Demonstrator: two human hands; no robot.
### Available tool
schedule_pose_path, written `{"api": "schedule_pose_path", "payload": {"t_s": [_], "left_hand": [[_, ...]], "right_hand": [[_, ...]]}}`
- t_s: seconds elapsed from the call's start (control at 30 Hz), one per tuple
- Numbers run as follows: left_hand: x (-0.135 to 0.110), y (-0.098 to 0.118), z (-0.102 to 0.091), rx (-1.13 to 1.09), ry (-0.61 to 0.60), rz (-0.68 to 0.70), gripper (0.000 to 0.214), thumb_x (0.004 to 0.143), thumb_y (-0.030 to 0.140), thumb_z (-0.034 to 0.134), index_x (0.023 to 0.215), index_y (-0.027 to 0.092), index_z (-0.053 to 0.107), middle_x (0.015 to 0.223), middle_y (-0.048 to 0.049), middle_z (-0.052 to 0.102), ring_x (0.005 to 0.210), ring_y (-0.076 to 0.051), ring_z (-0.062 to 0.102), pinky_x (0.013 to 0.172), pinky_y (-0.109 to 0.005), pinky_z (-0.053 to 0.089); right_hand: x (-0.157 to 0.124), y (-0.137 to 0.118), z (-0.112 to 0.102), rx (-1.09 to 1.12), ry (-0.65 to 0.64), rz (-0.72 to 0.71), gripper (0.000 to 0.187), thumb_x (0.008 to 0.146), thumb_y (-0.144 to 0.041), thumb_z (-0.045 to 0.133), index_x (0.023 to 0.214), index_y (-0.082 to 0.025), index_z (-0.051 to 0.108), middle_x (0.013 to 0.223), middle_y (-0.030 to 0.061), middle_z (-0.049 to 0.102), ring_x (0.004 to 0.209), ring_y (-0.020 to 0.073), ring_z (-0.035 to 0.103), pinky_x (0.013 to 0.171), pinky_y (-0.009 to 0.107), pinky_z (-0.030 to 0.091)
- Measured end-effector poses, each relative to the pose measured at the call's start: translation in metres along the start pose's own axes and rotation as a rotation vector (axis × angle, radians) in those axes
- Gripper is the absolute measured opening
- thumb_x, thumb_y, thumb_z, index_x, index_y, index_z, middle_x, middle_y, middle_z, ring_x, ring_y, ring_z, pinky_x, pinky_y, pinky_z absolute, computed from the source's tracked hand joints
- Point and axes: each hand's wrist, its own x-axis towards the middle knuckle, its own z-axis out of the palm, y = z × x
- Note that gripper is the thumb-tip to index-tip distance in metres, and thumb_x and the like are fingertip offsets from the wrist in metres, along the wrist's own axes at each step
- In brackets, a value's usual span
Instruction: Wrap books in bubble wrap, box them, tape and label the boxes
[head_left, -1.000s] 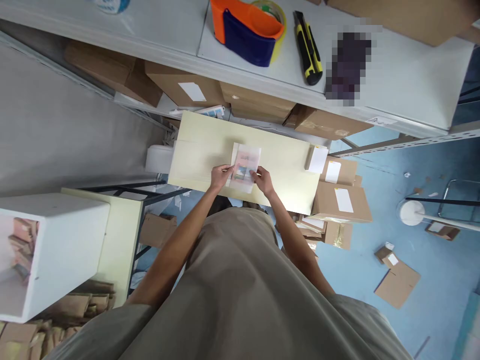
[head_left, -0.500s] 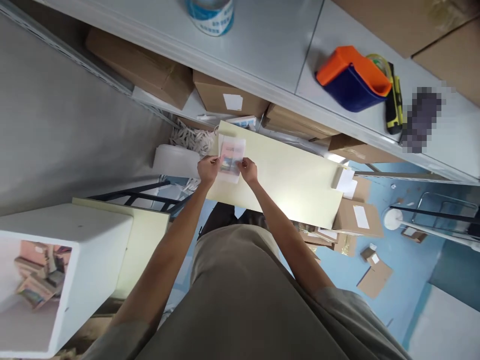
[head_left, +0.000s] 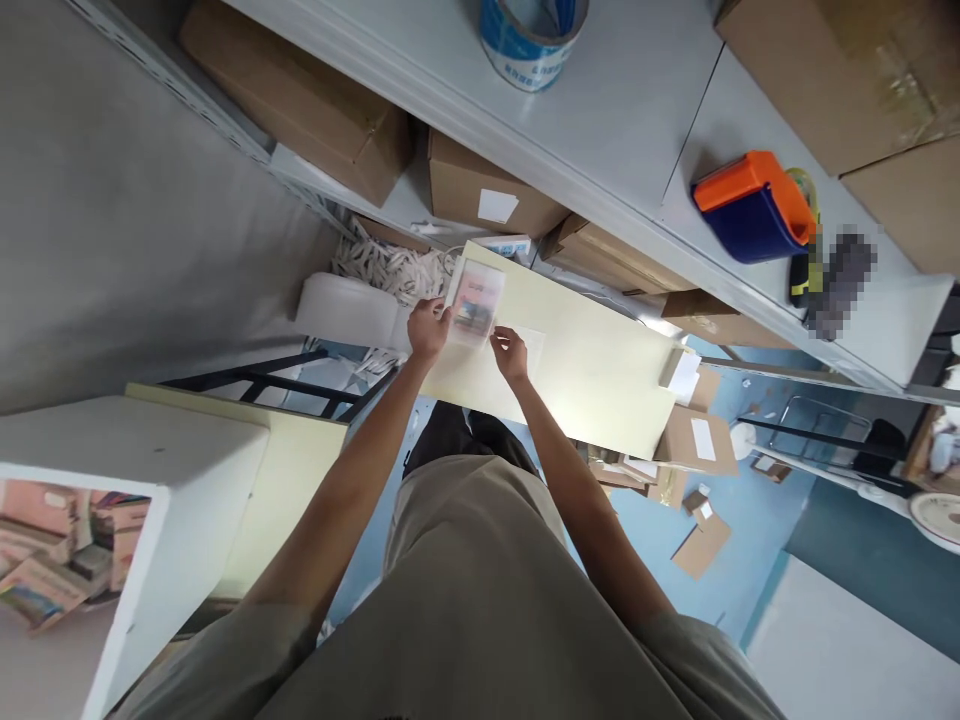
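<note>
A flat pink printed packet (head_left: 478,300) with a picture on its front, seemingly in a clear sleeve, is tilted over the left end of the pale yellow table (head_left: 592,345). My left hand (head_left: 427,330) is closed on its lower left edge, thumb towards the print. At the packet's lower right edge, my right hand (head_left: 511,354) is closed with its fingertips pinched; the exact grip is too small to see clearly. A faint see-through sheet (head_left: 534,345) lies on the tabletop beside my right hand.
Above the table runs a grey shelf (head_left: 600,130) with a blue tape roll (head_left: 529,45) and an orange and navy holder (head_left: 754,208). Shredded paper (head_left: 397,270) lies behind the left end. A white box (head_left: 180,440) stands at left; cardboard cartons (head_left: 697,440) are at right.
My view has turned slightly, shifting the shelf items rightward. The packet has moved a little right and is tilted. My right hand sits lower on its edge, and the see-through sheet shows beside it.
</note>
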Motion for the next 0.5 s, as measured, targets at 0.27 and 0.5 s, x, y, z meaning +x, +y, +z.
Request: {"api": "schedule_pose_path", "payload": {"t_s": [0.27, 0.5], "left_hand": [[-0.145, -0.034, -0.047, -0.168, 0.087, -0.128, 0.029, 0.096, 0.027, 0.061, 0.113, 0.019, 0.082, 0.115, -0.0099, 0.083, 0.094, -0.024, 0.078, 0.095, -0.034, 0.058], [-0.294, -0.067, -0.071, -0.346, 0.345, -0.345, 0.021, 0.090, 0.028, 0.063, 0.095, 0.023, 0.083, 0.097, -0.0067, 0.084, 0.091, -0.025, 0.080, 0.091, -0.037, 0.062]], "right_hand": [[-0.074, 0.017, -0.018, 0.021, -0.151, -0.143, 0.028, 0.098, -0.045, 0.060, 0.112, -0.023, 0.072, 0.114, 0.0100, 0.081, 0.104, 0.0234, 0.078, 0.096, 0.040, 0.064], [-0.146, 0.039, 0.026, 0.113, -0.463, -0.303, 0.038, 0.097, -0.055, 0.061, 0.114, -0.023, 0.072, 0.107, 0.0098, 0.082, 0.100, 0.0244, 0.080, 0.095, 0.041, 0.065]]}}
